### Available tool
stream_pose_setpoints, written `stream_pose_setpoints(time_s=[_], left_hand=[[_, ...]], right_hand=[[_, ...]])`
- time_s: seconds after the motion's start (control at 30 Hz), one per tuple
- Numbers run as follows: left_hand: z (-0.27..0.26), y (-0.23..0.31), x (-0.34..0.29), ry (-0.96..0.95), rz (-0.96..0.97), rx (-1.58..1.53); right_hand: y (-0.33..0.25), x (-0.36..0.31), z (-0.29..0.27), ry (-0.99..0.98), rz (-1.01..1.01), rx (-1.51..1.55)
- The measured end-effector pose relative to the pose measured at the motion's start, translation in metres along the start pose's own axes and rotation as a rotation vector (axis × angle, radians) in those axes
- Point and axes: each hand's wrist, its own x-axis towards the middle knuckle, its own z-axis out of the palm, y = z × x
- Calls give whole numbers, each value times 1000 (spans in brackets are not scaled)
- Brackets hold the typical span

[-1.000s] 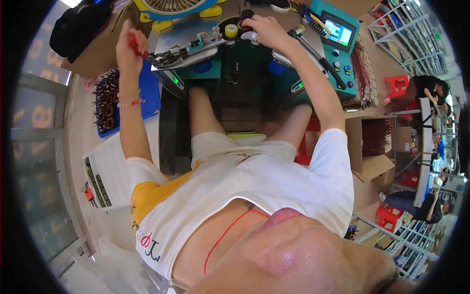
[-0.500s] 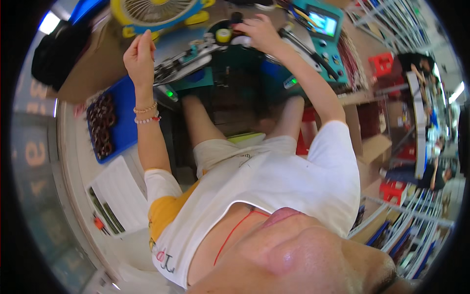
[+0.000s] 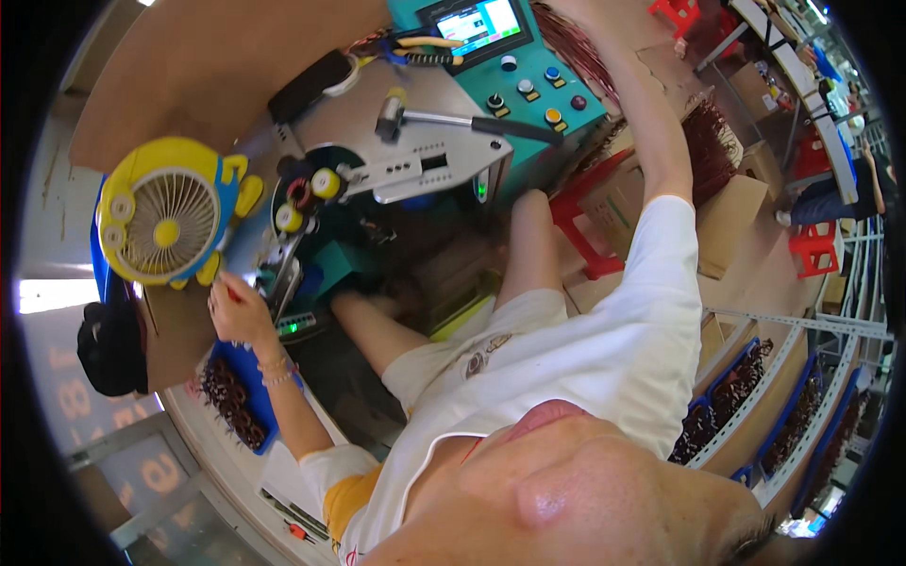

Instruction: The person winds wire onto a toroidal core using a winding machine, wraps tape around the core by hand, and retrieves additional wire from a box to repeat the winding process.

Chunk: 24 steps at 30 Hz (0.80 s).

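One-handed, clasped a red thing (image 3: 235, 295) in curled fingers of the left hand (image 3: 243, 313) by the left end of the desk (image 3: 340, 118). Left the ring coil (image 3: 304, 189) between yellow rollers (image 3: 325, 184) at the desk's front edge, apparently needing no steadying. Had taken the right hand away, reaching past the console (image 3: 528, 71); couldn't tell those fingers, out of view.

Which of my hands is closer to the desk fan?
Left. Your left hand is just below and right of the desk fan; your right hand is out of view, its forearm farther right.
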Motion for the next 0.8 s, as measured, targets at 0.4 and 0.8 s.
stream_pose_setpoints(time_s=[0.4, 0.8], left_hand=[[-27, -26, -15, -110, -47, 181], [-19, -21, -15, -103, -49, 192]], right_hand=[[196, -2, 52, -223, 419, -385], [111, -4, 22, -255, 620, -461]])
